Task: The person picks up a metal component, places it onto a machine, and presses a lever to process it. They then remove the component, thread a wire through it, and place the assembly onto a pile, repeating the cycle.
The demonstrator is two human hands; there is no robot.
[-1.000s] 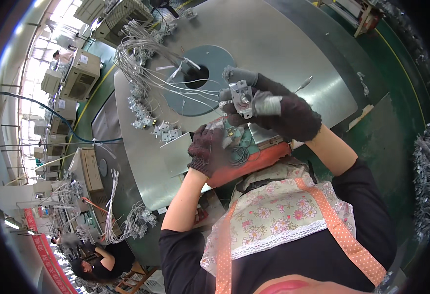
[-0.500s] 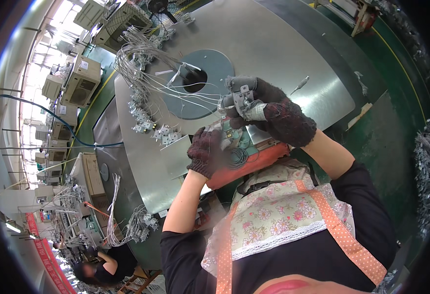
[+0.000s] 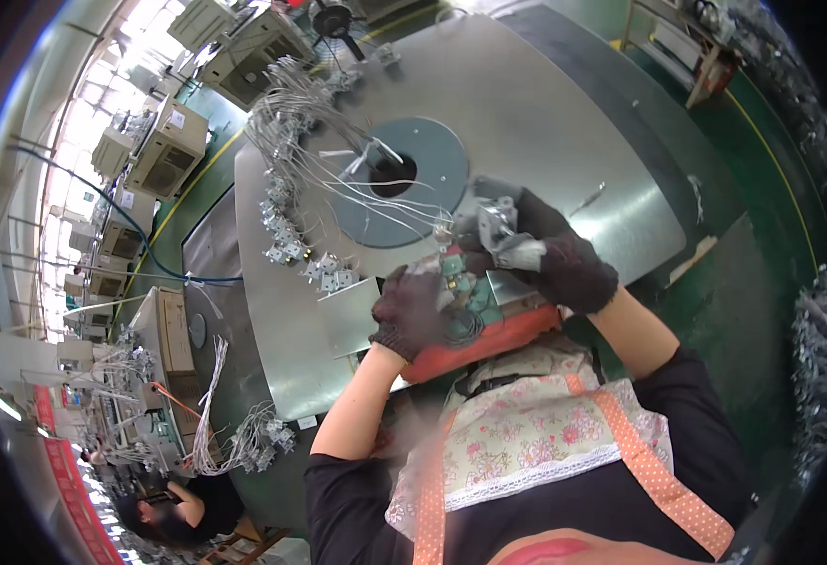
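My right hand (image 3: 571, 266), in a dark knitted glove with pale fingertips, is closed around a small metal bracket (image 3: 498, 224) with a grey cylindrical part beside it. It holds them above the right side of a fixture with a green, board-like top (image 3: 470, 297) and an orange-red front (image 3: 489, 345). My left hand (image 3: 408, 309), gloved the same way, rests at the left of this fixture with its fingers curled. A blur covers part of that hand, and what it grips is hidden. Thin white wires (image 3: 404, 209) run from the bracket area toward a pile on the table.
The metal table (image 3: 545, 104) carries a round grey disc (image 3: 446, 160) with a dark hole, a row of wired metal parts (image 3: 286, 240), and a screwdriver (image 3: 590, 198) at the right. A flat metal plate (image 3: 352, 311) lies left of the fixture. Another person (image 3: 183, 508) sits at lower left.
The whole view has shifted slightly, so the table appears lower. My right hand has come a little nearer the fixture with the bracket, which is tilted differently. My left hand stays beside the fixture.
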